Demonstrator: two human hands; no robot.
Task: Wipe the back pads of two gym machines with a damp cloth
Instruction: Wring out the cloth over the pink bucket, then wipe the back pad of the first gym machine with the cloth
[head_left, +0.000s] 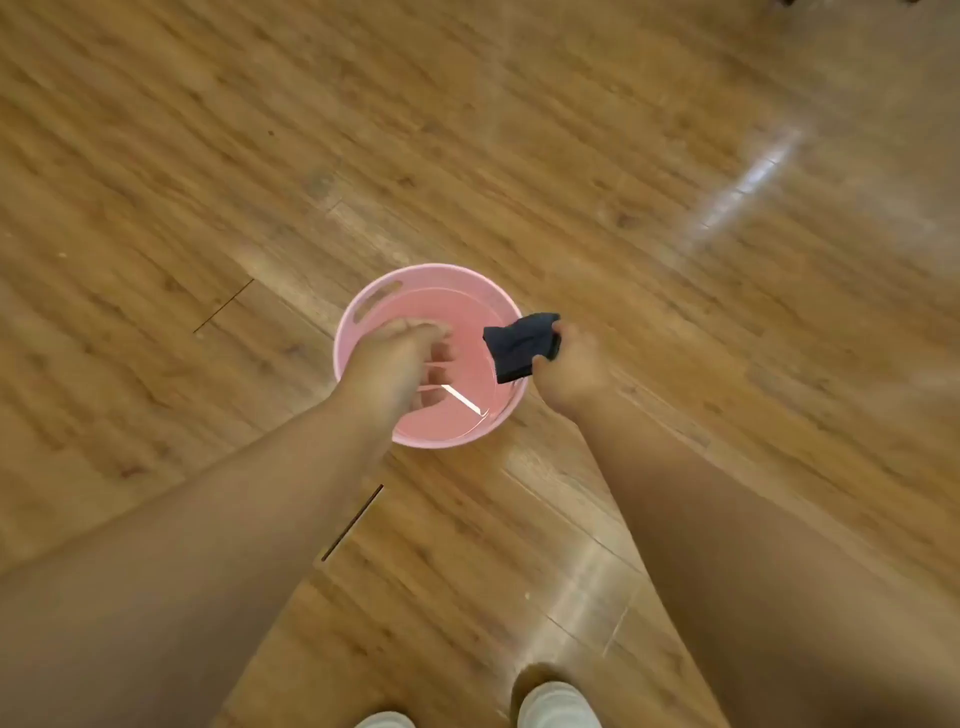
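A pink plastic basin (363, 306) with water in it stands on the wooden floor below me. My left hand (400, 358) hangs over the basin with its fingers spread loosely downward and holds nothing. My right hand (566, 364) grips a dark blue cloth (519, 345) at the basin's right rim; the cloth sticks out to the left over the water. No gym machine or back pad is in view.
Wooden plank floor (519, 156) spreads all around the basin, with bright glare at the right. My two white shoes (556, 704) show at the bottom edge. Something dark sits at the top right corner.
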